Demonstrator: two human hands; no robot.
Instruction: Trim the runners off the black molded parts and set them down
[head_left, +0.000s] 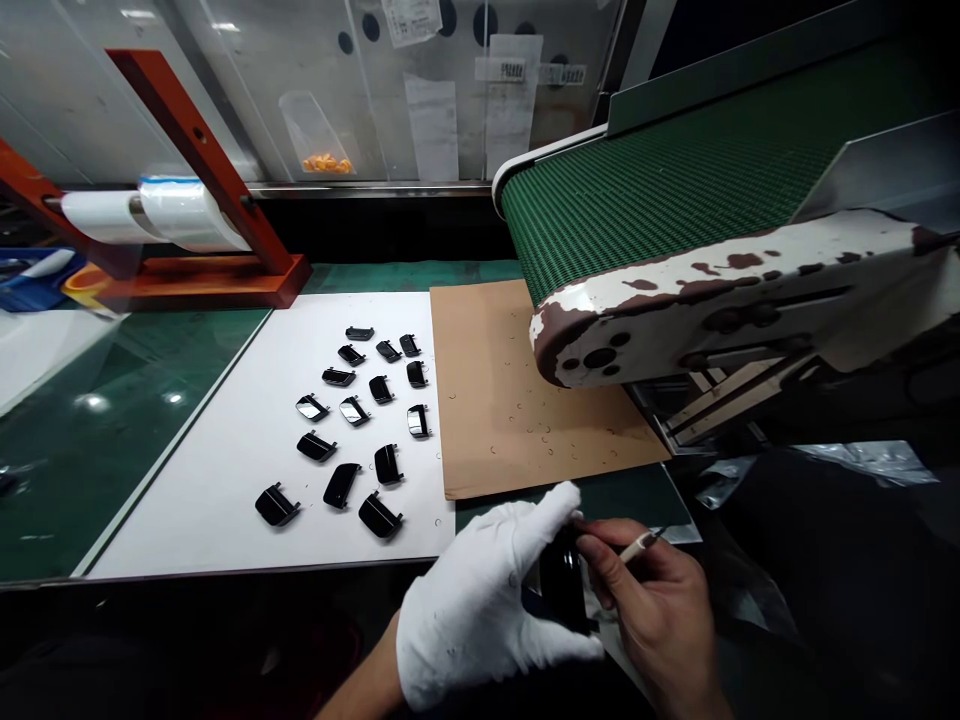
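Observation:
In a white glove, my left hand (480,600) grips a glossy black plastic part (564,580) between thumb and fingers, just off the table's front edge. My bare right hand (652,610) is closed around a thin tool with a pale handle (637,546); its tip and exact kind are hidden. The right fingertips meet the top end of the black part. Several similar black plastic parts (379,515) with small prongs lie spread over a white sheet (217,480) to the left of my hands.
Brown cardboard (487,380) scattered with tiny curled shavings lies beside the white sheet. A green conveyor belt (660,200) with a chipped white frame overhangs it at right. An orange stand (210,280) carrying plastic film rolls (187,212) is at the back left.

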